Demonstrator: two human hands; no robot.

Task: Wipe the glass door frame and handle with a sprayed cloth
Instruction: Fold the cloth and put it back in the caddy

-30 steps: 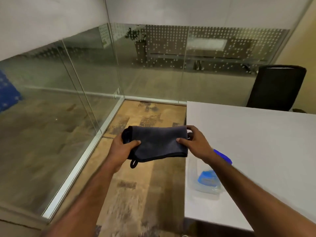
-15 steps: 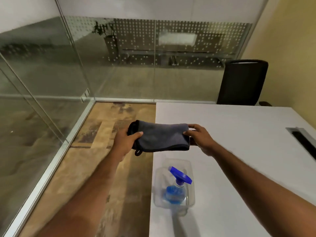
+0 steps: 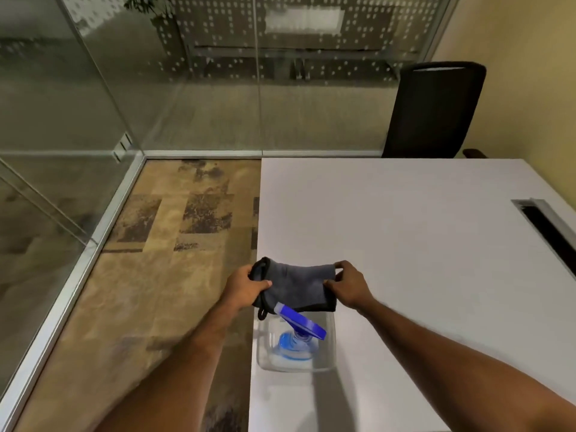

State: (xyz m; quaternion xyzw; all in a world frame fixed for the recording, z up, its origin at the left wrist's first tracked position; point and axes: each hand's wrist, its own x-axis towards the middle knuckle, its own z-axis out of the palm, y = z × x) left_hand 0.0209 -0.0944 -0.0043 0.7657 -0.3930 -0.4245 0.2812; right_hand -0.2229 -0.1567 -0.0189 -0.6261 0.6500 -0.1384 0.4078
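A folded grey cloth (image 3: 296, 283) with a dark edge and a small hanging loop is stretched between both hands. My left hand (image 3: 244, 288) grips its left end and my right hand (image 3: 349, 286) pinches its right end. The cloth hangs just above the table's left edge, directly behind a spray bottle (image 3: 297, 335) with a blue trigger head and blue liquid, which stands in a clear plastic box (image 3: 327, 363). Glass wall panels with a metal floor frame (image 3: 84, 257) run along the left and the back. No door handle is in sight.
A white table (image 3: 420, 260) fills the right half, with a cable slot (image 3: 548, 229) at its right edge. A black office chair (image 3: 433, 110) stands behind it against a yellow wall. Patterned brown carpet (image 3: 162, 275) lies between table and glass.
My view has turned right and down, away from the glass toward the table. Both hands have carried the cloth down to just above the spray bottle.
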